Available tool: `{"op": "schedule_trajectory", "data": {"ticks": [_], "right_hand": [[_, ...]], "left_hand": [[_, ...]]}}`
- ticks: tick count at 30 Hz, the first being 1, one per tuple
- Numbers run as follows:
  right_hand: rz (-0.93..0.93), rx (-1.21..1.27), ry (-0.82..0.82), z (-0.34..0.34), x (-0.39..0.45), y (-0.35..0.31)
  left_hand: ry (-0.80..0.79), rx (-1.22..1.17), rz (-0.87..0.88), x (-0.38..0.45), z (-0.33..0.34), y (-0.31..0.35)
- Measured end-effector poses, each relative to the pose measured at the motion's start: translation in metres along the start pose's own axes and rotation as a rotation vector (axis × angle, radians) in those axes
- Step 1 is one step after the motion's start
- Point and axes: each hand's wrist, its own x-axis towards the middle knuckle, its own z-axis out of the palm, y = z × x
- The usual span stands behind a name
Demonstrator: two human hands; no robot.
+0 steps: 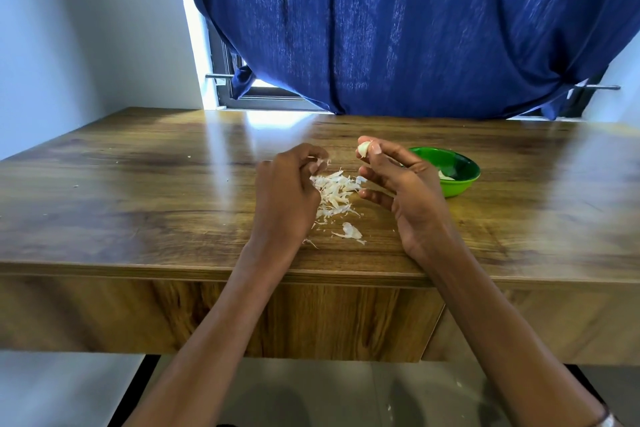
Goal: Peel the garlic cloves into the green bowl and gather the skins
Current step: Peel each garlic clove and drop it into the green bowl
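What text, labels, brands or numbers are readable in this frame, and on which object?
None: no readable text anywhere in the head view.
green bowl: plain, no label or mark visible.
wooden table: wood grain only.
blue curtain: plain fabric, no print.
garlic clove pinched in the right hand, skin scrap in the left hand, pile of skins: nothing written.

One view only — a wide-angle camera on the person's head, looking forward and down. It sits close over the near edge of the desk (138, 184), both forearms reaching in from below, and faces a blue curtain (398, 28) behind.
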Motion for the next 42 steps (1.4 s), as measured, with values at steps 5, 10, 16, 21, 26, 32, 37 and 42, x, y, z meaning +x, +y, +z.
{"op": "schedule_trajectory", "data": {"ticks": [5,10,16,21,26,32,37,42], "right_hand": [[0.004,-0.018,-0.016,0.0,0.0,0.001],[-0.005,-0.033,-0.026,0.0,0.0,0.002],[-0.01,-0.041,-0.055,-0.001,0.0,0.002],[-0.014,-0.037,-0.077,-0.003,0.003,0.004],[0.0,-0.018,-0.099,-0.002,0.004,0.006],[0.014,0.016,-0.102,0.0,0.003,0.004],[0.008,-0.024,-0.085,0.001,0.003,0.005],[0.014,-0.003,-0.096,0.003,0.001,0.003]], "left_hand": [[0.02,-0.047,-0.089,-0.002,-0.003,0.006],[0.068,-0.046,-0.076,-0.003,-0.004,0.01],[0.011,0.086,0.025,0.001,0.001,-0.002],[-0.006,0.1,0.02,-0.001,0.0,0.0],[0.02,-0.029,0.085,-0.001,0.001,0.005],[0.043,-0.117,0.061,0.0,0.0,0.004],[0.032,-0.213,0.126,-0.002,-0.001,0.011],[0.026,-0.222,0.136,-0.003,-0.002,0.01]]}}
